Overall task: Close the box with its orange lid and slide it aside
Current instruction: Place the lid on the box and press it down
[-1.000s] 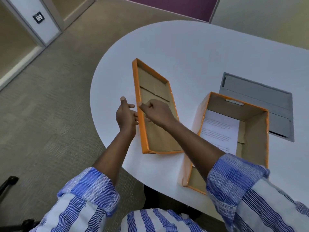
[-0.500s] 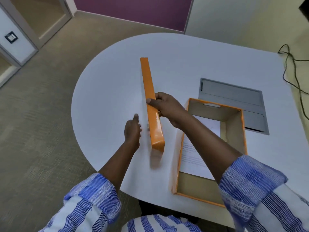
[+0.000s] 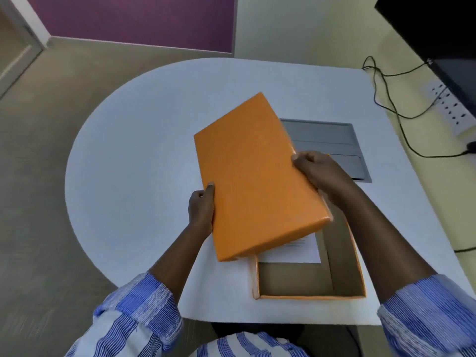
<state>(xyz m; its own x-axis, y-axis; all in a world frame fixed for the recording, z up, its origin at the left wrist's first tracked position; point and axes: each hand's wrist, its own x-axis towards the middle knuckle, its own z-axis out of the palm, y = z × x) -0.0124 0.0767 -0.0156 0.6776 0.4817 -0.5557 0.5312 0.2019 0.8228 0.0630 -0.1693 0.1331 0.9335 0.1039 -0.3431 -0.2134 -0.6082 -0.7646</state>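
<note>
The orange lid [image 3: 255,176] is held in the air, top face up and tilted, above the far part of the open box [image 3: 342,276]. My left hand [image 3: 201,212] grips its left long edge and my right hand [image 3: 319,171] grips its right long edge. The box is brown cardboard inside with an orange rim and stands near the table's front edge. A white printed sheet [image 3: 293,251] lies on its floor, partly hidden by the lid. The lid covers the box's far end and leaves the near half open.
The white table [image 3: 134,161] has a rounded left end. A grey cable hatch [image 3: 332,140] is set into it behind the box. Black cables [image 3: 394,106], a power strip [image 3: 453,109] and a dark screen [image 3: 438,29] lie at the right.
The lid was lying open side up at the left, then stood on edge. Now it is turned top side up and carried right over the box, with both hands on it.
</note>
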